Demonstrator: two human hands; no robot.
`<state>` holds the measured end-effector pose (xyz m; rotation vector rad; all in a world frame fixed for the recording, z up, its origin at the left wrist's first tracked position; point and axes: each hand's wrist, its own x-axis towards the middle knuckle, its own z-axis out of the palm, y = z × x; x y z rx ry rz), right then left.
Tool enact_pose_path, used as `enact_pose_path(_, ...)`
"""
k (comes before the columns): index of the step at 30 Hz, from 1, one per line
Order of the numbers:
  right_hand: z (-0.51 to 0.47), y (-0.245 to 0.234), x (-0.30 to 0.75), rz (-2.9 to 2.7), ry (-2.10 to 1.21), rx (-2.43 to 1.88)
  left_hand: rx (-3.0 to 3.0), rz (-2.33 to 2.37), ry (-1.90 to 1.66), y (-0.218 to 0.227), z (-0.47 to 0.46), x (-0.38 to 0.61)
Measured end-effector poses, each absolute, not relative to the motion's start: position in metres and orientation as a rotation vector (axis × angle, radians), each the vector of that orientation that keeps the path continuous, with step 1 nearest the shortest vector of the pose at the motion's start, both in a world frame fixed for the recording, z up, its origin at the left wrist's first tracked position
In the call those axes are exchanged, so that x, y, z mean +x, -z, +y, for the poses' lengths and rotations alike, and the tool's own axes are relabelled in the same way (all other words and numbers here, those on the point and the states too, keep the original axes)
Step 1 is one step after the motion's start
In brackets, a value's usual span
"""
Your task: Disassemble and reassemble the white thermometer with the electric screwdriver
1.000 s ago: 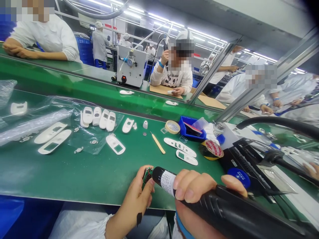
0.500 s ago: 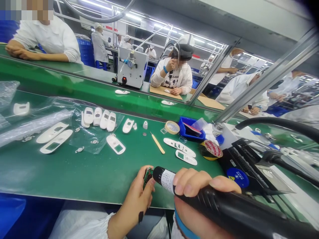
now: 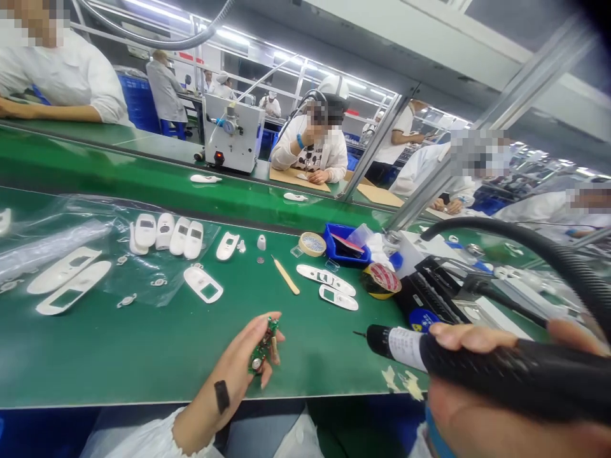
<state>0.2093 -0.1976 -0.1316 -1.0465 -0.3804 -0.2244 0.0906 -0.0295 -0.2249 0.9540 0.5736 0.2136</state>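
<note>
My left hand [image 3: 243, 366] pinches a small green circuit board [image 3: 264, 346] just above the near edge of the green table [image 3: 143, 343]. My right hand [image 3: 477, 394] is wrapped round a black electric screwdriver [image 3: 477, 362], whose bit tip [image 3: 358, 333] points left, well apart from the board. A thick black hose [image 3: 548, 251] arcs from the tool's rear. White plastic shells [image 3: 165, 232] lie in a row on clear plastic film at the middle left, with more flat white covers [image 3: 327, 280] near the table's centre.
A wooden stick [image 3: 285, 275], a tape roll [image 3: 312, 244], a blue tray [image 3: 346, 245], a yellow-red tape roll [image 3: 382, 280] and a black device [image 3: 429, 292] lie beyond my hands. A green conveyor [image 3: 119, 172] runs behind. Several people in white sit opposite, beside a grey machine [image 3: 232, 133].
My right hand has pulled the screwdriver away to the right, off the circuit board. My left hand has lifted and tilted the board. The view has shifted right.
</note>
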Motion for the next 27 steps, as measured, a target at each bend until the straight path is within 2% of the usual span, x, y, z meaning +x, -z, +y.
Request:
enact_pose_path(2,-0.211,0.134,0.218,-0.423,0.304,-1.179,0.868,0.597,-0.215,0.220,-0.026,0.089)
enact_pose_path(4,-0.228,0.140,0.227,-0.517,0.245,-1.405,0.834,0.603,-0.205,0.216,-0.022,0.089)
enact_pose_path(7,-0.254,0.149,0.239,-0.808,0.188,-1.721,0.822,0.588,-0.175,0.211,-0.019,0.089)
enact_pose_path(15,-0.285,0.182,0.261,-1.515,0.323,-2.221,0.753,0.589,-0.174,0.211,-0.020,0.094)
enact_pose_path(22,-0.313,0.240,0.293,-1.695,0.349,-2.224,0.583,0.672,-0.177,0.206,-0.022,0.098)
enact_pose_path(27,-0.325,0.236,0.306,-1.777,0.501,-2.362,0.535,0.645,-0.171,0.206,-0.020,0.096)
